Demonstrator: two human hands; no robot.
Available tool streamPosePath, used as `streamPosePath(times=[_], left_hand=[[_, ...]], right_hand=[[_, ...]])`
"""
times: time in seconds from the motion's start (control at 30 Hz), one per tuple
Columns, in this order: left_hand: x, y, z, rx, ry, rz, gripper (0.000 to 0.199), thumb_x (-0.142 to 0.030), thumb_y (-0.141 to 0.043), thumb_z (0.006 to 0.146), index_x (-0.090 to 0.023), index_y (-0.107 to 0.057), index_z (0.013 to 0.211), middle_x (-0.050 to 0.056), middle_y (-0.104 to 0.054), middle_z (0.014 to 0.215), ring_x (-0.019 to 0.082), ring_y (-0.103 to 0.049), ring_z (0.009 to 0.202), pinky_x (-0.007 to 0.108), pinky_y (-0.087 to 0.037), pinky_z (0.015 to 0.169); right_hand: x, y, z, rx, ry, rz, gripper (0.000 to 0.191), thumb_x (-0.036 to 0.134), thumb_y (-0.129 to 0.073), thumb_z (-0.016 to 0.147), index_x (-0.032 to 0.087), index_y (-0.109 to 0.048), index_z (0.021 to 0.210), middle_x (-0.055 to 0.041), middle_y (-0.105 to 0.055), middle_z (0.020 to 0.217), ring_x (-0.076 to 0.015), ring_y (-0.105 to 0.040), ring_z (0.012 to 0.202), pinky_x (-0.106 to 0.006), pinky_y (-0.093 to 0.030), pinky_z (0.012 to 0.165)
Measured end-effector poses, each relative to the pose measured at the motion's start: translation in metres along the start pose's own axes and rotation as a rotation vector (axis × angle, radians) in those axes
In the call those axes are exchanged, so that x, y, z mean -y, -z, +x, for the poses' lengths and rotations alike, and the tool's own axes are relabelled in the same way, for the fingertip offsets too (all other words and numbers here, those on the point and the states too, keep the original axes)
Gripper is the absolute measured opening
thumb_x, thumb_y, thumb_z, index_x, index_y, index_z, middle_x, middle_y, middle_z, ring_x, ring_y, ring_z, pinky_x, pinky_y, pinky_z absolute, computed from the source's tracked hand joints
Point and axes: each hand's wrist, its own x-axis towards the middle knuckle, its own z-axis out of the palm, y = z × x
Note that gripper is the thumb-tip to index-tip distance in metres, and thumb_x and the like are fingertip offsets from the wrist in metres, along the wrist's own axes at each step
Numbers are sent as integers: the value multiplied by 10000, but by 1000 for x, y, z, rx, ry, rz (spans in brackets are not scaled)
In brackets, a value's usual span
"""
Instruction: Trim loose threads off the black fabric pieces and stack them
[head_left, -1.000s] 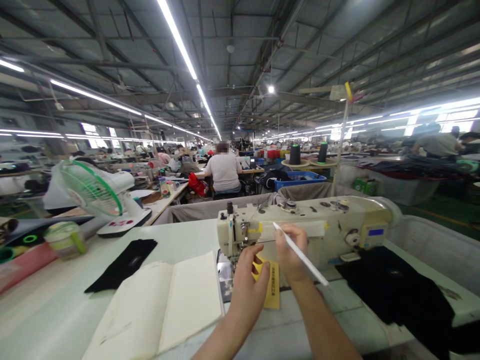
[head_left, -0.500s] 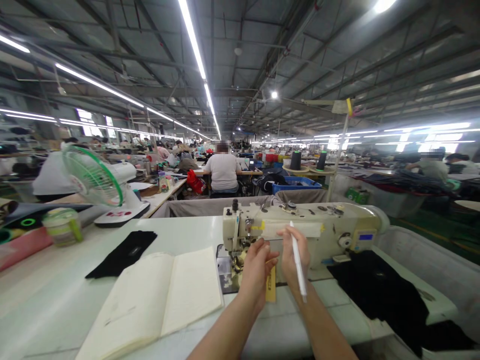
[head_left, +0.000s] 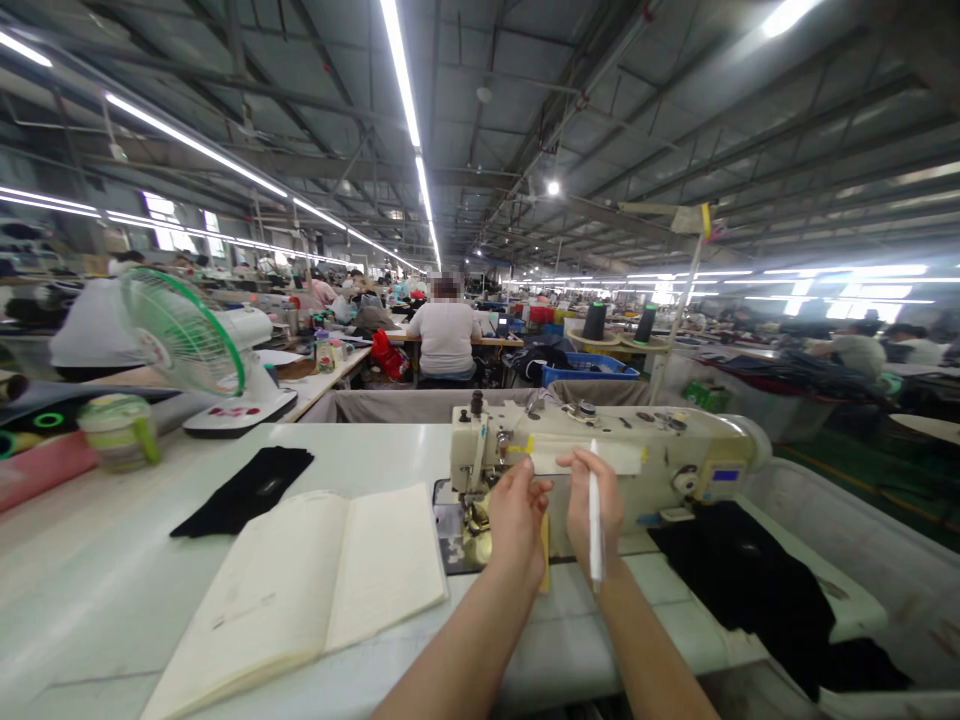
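A white pen (head_left: 595,520) is held in my right hand (head_left: 592,505), which is raised in front of the sewing machine (head_left: 660,450). Close beside it, on the left, is my left hand (head_left: 517,515), its fingers curled together near the machine's needle area; whether anything small is between them is hidden. Behind the left hand a yellow strip (head_left: 545,560) shows in part. An open notebook (head_left: 386,560) with mostly blank pages lies on the table left of my hands.
Black fabric (head_left: 244,490) lies left of the notebook, more black fabric (head_left: 750,580) at the right. A green fan (head_left: 184,335) and a lidded jar (head_left: 118,432) stand at the left. A person (head_left: 445,335) sits ahead, back turned.
My left hand has risen slightly, its fingertips higher against the machine. The pen in my right hand has tilted to nearly upright. The view has shifted a little.
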Motion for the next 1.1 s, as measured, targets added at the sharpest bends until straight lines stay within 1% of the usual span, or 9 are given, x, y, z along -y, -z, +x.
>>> streamPosePath(times=[0.1, 0.2, 0.37, 0.5, 0.63, 0.73, 0.93, 1.1], left_hand=[[1, -3, 2, -40, -6, -11, 113, -141, -728, 811, -116, -618, 810, -9, -623, 637, 66, -597, 491, 134, -393, 432], [2, -8, 4, -93, -18, -20, 177, -152, -776, 765, -123, -602, 775, -31, -584, 598, 61, -570, 463, 126, -362, 404], [2, -16, 3, -199, 0, 6, 175, -149, -752, 780, -128, -580, 754, -53, -530, 567, 33, -479, 415, 106, -300, 373], [2, -21, 4, -257, -2, 35, 179, -134, -723, 776, -138, -555, 717, -60, -499, 539, 29, -432, 389, 103, -248, 355], [5, -25, 5, -293, -26, 73, 204, -141, -709, 763, -156, -523, 680, -86, -433, 467, 27, -336, 336, 123, -188, 340], [10, -26, 7, -311, -67, 99, 214, -155, -690, 770, -170, -501, 670, -94, -404, 440, 28, -294, 330, 139, -177, 349], [17, -24, 9, -314, -162, 155, 142, -172, -683, 740, -165, -546, 703, -83, -425, 430, 46, -325, 355, 157, -198, 370], [19, -22, 10, -306, -213, 196, 107, -191, -674, 712, -164, -571, 715, -79, -443, 423, 50, -326, 360, 165, -218, 388]], right_hand=[[2, 0, -2, -16, -12, 8, 234, 355, -506, 989, 176, -626, 1078, -68, -742, 881, -201, -695, 779, -345, -537, 744], [3, 1, -3, 2, -8, 15, 233, 351, -504, 989, 177, -626, 1084, -62, -742, 864, -198, -691, 773, -337, -531, 738], [9, 7, -2, 1, -46, 32, 231, 343, -511, 988, 171, -627, 1089, -61, -736, 852, -195, -682, 800, -339, -518, 772], [11, 13, -2, 9, -77, 55, 240, 349, -512, 987, 165, -628, 1087, -61, -735, 861, -189, -675, 796, -332, -512, 769], [7, 15, -5, 33, -98, 67, 247, 365, -516, 980, 170, -630, 1080, -51, -730, 852, -184, -666, 777, -322, -507, 755], [5, 17, -6, 26, -136, 95, 265, 389, -518, 974, 172, -632, 1076, -49, -723, 840, -186, -657, 773, -324, -503, 751], [2, 22, -7, 22, -165, 107, 264, 396, -518, 974, 181, -631, 1078, -39, -720, 834, -179, -654, 753, -320, -503, 739], [-11, 19, -7, 50, -164, 96, 260, 387, -511, 973, 187, -627, 1092, -43, -721, 861, -179, -664, 752, -327, -521, 744]])
